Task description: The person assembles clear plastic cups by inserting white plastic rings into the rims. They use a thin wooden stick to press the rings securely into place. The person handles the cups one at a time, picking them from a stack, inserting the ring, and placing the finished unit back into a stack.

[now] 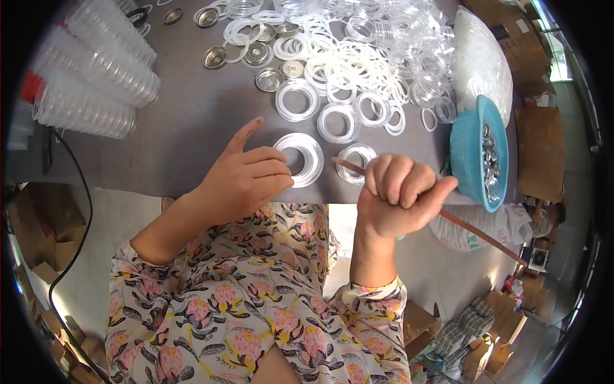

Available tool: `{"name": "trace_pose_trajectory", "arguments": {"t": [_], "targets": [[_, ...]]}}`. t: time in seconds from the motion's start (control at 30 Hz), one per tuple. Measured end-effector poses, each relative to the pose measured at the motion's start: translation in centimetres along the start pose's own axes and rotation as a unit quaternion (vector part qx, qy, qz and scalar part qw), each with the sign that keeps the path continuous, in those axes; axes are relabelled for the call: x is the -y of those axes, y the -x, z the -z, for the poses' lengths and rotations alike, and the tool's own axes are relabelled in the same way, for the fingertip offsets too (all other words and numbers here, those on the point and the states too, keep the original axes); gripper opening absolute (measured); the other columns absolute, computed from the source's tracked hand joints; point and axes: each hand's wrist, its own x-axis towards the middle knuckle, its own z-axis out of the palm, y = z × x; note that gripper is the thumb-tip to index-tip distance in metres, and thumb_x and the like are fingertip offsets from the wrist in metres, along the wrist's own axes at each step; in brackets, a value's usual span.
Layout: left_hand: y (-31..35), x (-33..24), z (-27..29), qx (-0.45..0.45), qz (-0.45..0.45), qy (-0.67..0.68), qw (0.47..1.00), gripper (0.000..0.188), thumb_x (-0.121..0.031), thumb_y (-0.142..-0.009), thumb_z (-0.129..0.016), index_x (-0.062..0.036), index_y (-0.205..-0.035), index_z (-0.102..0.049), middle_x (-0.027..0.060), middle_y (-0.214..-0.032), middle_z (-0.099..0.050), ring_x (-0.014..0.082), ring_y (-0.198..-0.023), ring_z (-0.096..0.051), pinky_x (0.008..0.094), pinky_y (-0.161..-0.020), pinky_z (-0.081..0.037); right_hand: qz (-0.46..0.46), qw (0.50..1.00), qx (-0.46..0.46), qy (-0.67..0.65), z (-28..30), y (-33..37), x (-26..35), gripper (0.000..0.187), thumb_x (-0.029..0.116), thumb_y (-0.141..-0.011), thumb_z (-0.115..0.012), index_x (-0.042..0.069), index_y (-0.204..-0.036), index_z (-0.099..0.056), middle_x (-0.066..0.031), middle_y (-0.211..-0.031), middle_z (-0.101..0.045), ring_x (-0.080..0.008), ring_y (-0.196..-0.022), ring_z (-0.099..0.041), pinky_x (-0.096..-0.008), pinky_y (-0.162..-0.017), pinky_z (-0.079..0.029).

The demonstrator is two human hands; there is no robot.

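Observation:
My left hand [246,174] is at the table's near edge, index finger stretched out and the other fingers bent over the left rim of a clear plastic ring [309,157]. Its thumb is hidden. To the right, my right hand [400,195] is closed around a thin brown stick [483,238], whose short end points left over another clear ring [358,151]. Just beyond are more clear rings, one [339,123] in the middle and another [297,100] to its left. Flat white rings [352,70] lie heaped behind them.
Silver metal lids [269,79] are scattered at the back. Stacked clear cups [89,109] lie at the left, near a black cable [88,205]. A blue basket [476,153] with small metal parts sits at the right edge, before a full clear bag [481,61].

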Motion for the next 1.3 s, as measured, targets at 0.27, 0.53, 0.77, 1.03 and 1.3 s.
{"name": "trace_pose_trajectory", "arguments": {"t": [0.27, 0.53, 0.77, 1.03, 1.3], "targets": [[-0.5, 0.3, -3.6, -0.088, 0.194, 0.318, 0.924, 0.086, -0.023, -0.06, -0.08, -0.0028, -0.131, -0.036, 0.0171, -0.124, -0.045, 0.0308, -0.115, -0.045, 0.0387, -0.099, -0.033, -0.16, 0.983, 0.022, -0.09, -1.0, 1.7, -3.4, 0.058, 0.042, -0.098, -0.021, 0.012, -0.05, -0.027, 0.0015, -0.045, -0.028, -0.0105, -0.041, -0.021, -0.0245, -0.039, -0.019], [0.0, 0.4, -4.6, -0.119, 0.194, 0.366, 0.902, 0.078, -0.018, -0.063, -0.079, -0.0013, -0.128, -0.039, 0.0148, -0.122, -0.047, 0.0274, -0.114, -0.046, 0.0367, -0.096, -0.036, -0.066, 0.995, 0.055, 0.048, -1.5, -1.0, -6.5, 0.053, 0.031, -0.1, -0.026, 0.008, -0.052, -0.027, 0.0001, -0.046, -0.029, -0.0104, -0.042, -0.027, -0.0255, -0.042, -0.023], [0.0, 0.2, -4.7, -0.131, 0.211, 0.366, 0.897, 0.077, -0.017, -0.062, -0.079, -0.0019, -0.127, -0.041, 0.0144, -0.123, -0.048, 0.0262, -0.115, -0.047, 0.0357, -0.097, -0.036, -0.109, 0.977, 0.077, 0.166, -1.0, -1.6, -3.3, 0.057, 0.038, -0.099, -0.026, 0.009, -0.049, -0.028, -0.0005, -0.044, -0.028, -0.0111, -0.041, -0.025, -0.0265, -0.041, -0.021], [-0.3, 0.1, -4.4, -0.118, 0.206, 0.359, 0.903, 0.078, -0.013, -0.063, -0.078, -0.0018, -0.129, -0.039, 0.0128, -0.125, -0.046, 0.0236, -0.117, -0.045, 0.034, -0.098, -0.035, -0.188, 0.972, 0.04, 0.135, -2.2, 1.4, -3.2, 0.058, 0.041, -0.098, -0.024, 0.011, -0.048, -0.026, -0.0007, -0.044, -0.026, -0.0119, -0.04, -0.023, -0.0267, -0.039, -0.019], [-0.1, 0.1, -4.6, -0.126, 0.201, 0.359, 0.903, 0.077, -0.015, -0.063, -0.078, -0.0021, -0.128, -0.04, 0.0136, -0.125, -0.047, 0.0255, -0.116, -0.046, 0.0351, -0.098, -0.036, -0.12, 0.976, 0.056, 0.171, -1.9, -2.1, -4.8, 0.058, 0.043, -0.097, -0.028, 0.011, -0.049, -0.026, -0.0005, -0.043, -0.027, -0.0107, -0.04, -0.023, -0.0258, -0.038, -0.019]]}}
